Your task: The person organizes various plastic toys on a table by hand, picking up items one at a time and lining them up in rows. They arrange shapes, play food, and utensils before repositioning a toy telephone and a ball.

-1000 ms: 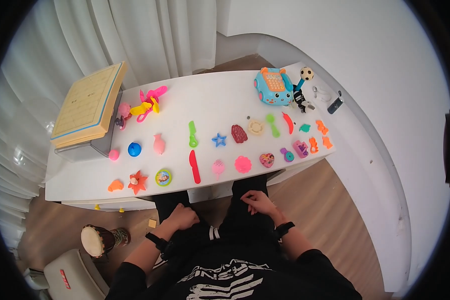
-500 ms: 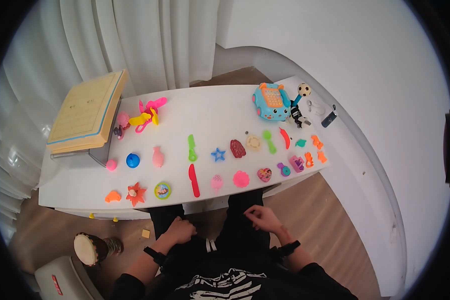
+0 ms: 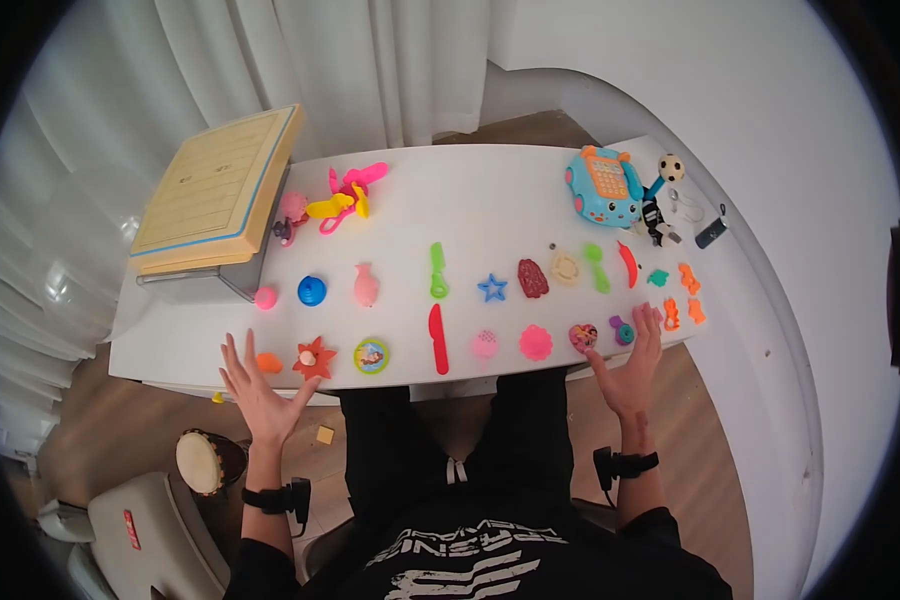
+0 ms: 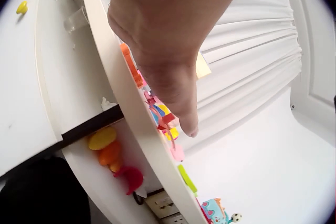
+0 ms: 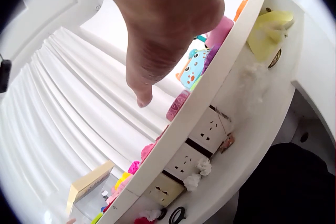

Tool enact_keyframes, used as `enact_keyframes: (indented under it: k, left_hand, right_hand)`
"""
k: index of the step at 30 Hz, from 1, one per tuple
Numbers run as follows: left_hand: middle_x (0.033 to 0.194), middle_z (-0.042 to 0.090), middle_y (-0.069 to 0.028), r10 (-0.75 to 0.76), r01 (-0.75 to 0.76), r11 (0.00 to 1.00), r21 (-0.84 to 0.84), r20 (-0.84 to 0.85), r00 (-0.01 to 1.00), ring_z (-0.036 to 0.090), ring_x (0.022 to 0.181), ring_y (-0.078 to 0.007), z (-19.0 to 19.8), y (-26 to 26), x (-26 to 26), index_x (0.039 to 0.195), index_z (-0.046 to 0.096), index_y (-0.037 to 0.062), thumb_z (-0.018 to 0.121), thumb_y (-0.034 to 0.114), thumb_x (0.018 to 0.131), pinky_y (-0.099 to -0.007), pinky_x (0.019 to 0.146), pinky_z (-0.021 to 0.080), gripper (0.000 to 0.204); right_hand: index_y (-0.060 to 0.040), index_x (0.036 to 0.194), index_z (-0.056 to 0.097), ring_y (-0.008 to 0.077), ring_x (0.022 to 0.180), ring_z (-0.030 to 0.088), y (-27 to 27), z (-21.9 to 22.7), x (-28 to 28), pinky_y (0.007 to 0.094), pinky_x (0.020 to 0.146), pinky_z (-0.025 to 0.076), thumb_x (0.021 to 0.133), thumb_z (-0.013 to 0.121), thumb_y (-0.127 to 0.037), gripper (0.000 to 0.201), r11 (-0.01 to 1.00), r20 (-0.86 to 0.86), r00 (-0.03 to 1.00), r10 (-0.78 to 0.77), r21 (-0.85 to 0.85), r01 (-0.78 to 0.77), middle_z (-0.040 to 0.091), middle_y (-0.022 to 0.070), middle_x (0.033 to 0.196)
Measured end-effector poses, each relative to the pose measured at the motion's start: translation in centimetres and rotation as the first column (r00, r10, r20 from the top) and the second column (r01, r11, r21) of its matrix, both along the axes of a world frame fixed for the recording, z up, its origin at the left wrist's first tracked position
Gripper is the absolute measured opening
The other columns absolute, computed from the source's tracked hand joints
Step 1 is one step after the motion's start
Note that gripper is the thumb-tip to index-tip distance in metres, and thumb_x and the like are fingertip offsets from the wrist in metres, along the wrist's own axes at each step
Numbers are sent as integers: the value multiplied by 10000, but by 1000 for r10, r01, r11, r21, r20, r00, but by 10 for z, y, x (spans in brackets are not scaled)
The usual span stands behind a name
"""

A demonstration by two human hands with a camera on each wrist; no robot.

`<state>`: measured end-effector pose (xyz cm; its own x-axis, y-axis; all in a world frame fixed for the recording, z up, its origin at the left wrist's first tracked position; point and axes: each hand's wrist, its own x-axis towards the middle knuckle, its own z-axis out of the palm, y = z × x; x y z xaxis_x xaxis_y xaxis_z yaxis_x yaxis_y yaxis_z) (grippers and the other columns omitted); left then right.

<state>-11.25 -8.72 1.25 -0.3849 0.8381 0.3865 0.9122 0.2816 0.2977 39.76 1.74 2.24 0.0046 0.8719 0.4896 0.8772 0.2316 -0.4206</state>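
Observation:
In the head view my left hand [image 3: 266, 398] is held up at the table's front left edge, fingers spread, holding nothing. Its fingers overlap a small orange toy [image 3: 269, 363], and its thumb tip is close to an orange leaf-shaped toy [image 3: 315, 358]. On the right, my right hand [image 3: 630, 378] is likewise raised with spread fingers and nothing in it. The thumb comes near a pink heart-shaped toy [image 3: 583, 338]; a purple and teal toy [image 3: 621, 331] shows between thumb and fingers. A purple toy behind those fingers is mostly hidden. Each wrist view shows its hand above the edge.
Small toys stand in rows on the white table [image 3: 460, 190], among them a red toy knife [image 3: 438, 340] and a green one [image 3: 437, 272]. A toy phone [image 3: 607, 188] stands at the back right, a boxed board [image 3: 220, 190] at the left. A drum [image 3: 202, 462] is on the floor.
Both hands have risen from the lap and moved apart to the table's front edge, fingers now spread. The head view has shifted, so the table sits further right. The toys keep their arrangement.

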Motion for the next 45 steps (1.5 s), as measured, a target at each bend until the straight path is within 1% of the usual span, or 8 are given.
enact_keyframes:
  k: [9, 11, 15, 17, 21, 24, 32, 45]
  left_hand:
    - [1684, 191, -231, -21, 18, 993, -113, -19, 1000, 150, 1570, -436, -6, 17, 11, 1620, 284, 115, 846, 657, 694, -657, 1225, 135, 1212]
    - [1642, 300, -237, -90, 90, 996, 27, -12, 996, 269, 1528, -428, 12, 30, 23, 1586, 341, 73, 800, 598, 796, -621, 1217, 198, 1053]
    - [1540, 464, -237, -314, 304, 939, 164, 36, 949, 449, 1413, -401, 51, 100, 44, 1500, 454, 29, 723, 460, 913, -557, 1171, 295, 777]
    - [1497, 523, -210, -285, 282, 948, 147, 3, 958, 494, 1383, -362, 57, 154, 40, 1432, 515, 29, 708, 411, 928, -547, 1141, 327, 661]
    - [1422, 605, -128, -114, 112, 993, -18, -118, 986, 545, 1341, -277, 38, 239, 19, 1345, 582, 79, 701, 316, 927, -545, 1083, 361, 495]
    - [1296, 685, -84, -86, 78, 996, -46, -228, 970, 587, 1277, -240, 25, 270, 18, 1260, 651, 112, 694, 198, 913, -527, 1035, 371, 360]
    - [1068, 760, -87, -101, 71, 989, -129, -240, 966, 677, 1130, -248, 34, 282, 44, 1116, 715, 130, 683, 125, 906, -507, 994, 375, 212]
    - [1045, 777, -84, -348, 358, 930, -79, 122, 930, 734, 977, -302, 35, 337, 197, 1128, 716, 137, 714, 192, 917, -442, 867, 555, 217]
  right_hand:
    - [-37, 1522, 399, 400, 1529, 254, -1, -8, -4, 547, 1233, 182, 806, 812, -273, 860, 996, 26, 996, 83, 43, -84, 312, 207, 1640]
    - [-20, 1482, 440, 410, 1491, 306, -8, -12, -1, 556, 1213, 213, 827, 795, -284, 791, 992, -9, 996, 91, 86, -90, 356, 221, 1602]
    - [-17, 1162, 624, 353, 1006, 622, -34, -40, -14, 455, 903, 491, 849, 758, -149, 365, 924, -185, 916, 355, 221, -313, 648, 164, 1078]
    - [-54, 933, 659, 282, 735, 639, -51, -66, -21, 397, 706, 510, 851, 779, -146, 172, 913, -331, 861, 387, 11, -407, 644, 106, 813]
    - [-95, 729, 633, 226, 520, 563, -81, -88, -43, 375, 530, 447, 870, 799, -238, 261, 793, -425, 869, 254, -423, -439, 561, 62, 602]
    - [-103, 752, 648, 239, 527, 582, -93, -105, -43, 372, 503, 443, 886, 779, -252, 239, 851, -232, 900, 370, -303, -428, 569, 55, 591]
    - [-108, 753, 634, 235, 473, 565, -82, -116, -45, 372, 480, 437, 891, 766, -251, 239, 887, -320, 930, 181, -355, -295, 542, 46, 547]
    - [-106, 777, 621, 278, 517, 606, -79, -124, -49, 398, 502, 466, 918, 724, -244, 223, 888, -359, 912, 198, -329, -322, 574, 68, 580]
